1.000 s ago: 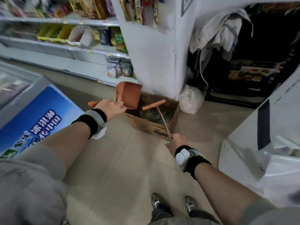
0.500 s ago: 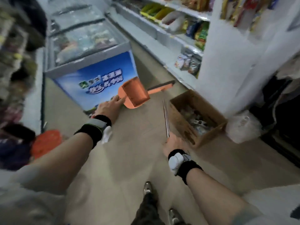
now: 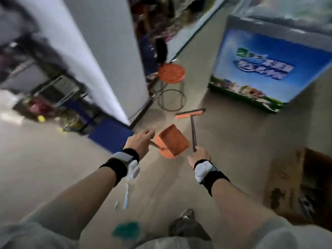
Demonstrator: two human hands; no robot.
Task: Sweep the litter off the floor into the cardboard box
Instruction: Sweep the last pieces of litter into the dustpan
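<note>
My left hand (image 3: pixel 139 143) grips the handle of an orange dustpan (image 3: pixel 172 141), which hangs tilted above the floor between my hands. My right hand (image 3: pixel 198 156) is closed around the thin metal shaft of a broom; its orange head (image 3: pixel 190 113) is out ahead, near the floor. The cardboard box (image 3: pixel 285 184) stands at the right edge, partly cut off. On the tiles below my left forearm lie a pale blue strip of litter (image 3: pixel 126 197), a smaller scrap (image 3: pixel 116 204) and a blurred green piece (image 3: pixel 126 229).
A white cabinet (image 3: pixel 100 56) rises ahead on the left with a blue mat (image 3: pixel 109 135) at its foot. An orange stool (image 3: pixel 171 73) on a wire frame stands beyond the broom. A chest freezer (image 3: pixel 265 69) with a blue front is at the right. My shoe (image 3: pixel 186 215) shows below.
The view has swung left: the box moved from ahead to the right edge and the freezer from left to right. Dustpan and broom stayed in my hands, now lower, over floor with litter.
</note>
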